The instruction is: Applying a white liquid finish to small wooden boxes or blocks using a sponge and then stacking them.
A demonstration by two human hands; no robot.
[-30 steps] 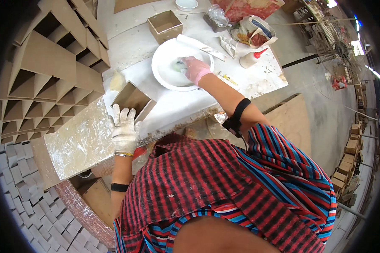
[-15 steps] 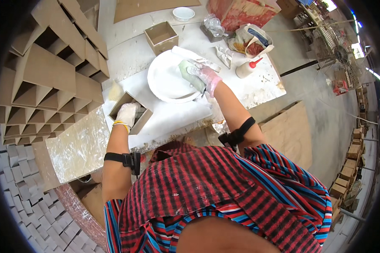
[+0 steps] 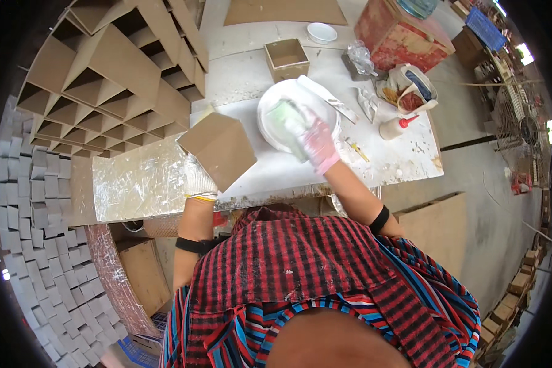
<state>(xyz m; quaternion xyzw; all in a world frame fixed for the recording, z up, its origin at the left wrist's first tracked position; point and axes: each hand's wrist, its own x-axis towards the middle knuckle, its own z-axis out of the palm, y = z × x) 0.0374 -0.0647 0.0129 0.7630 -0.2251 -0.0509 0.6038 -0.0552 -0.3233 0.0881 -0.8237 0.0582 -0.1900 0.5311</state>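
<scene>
Lifted since earlier, cardboard box [image 3: 218, 149] gripped by left hand [image 3: 198, 178]; right hand [image 3: 318, 144], clutching sponge [image 3: 286, 116], at its 3 o'clock.

Brown cardboard box [image 3: 219, 149], tilted, centre-left of frame. White round plate [image 3: 276, 122] flat, upper centre. Greenish sponge [image 3: 286, 116] over plate, blurred.

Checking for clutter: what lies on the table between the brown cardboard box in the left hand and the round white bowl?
Head view: only bare white tabletop lies between the brown cardboard box and the round white bowl.
</scene>
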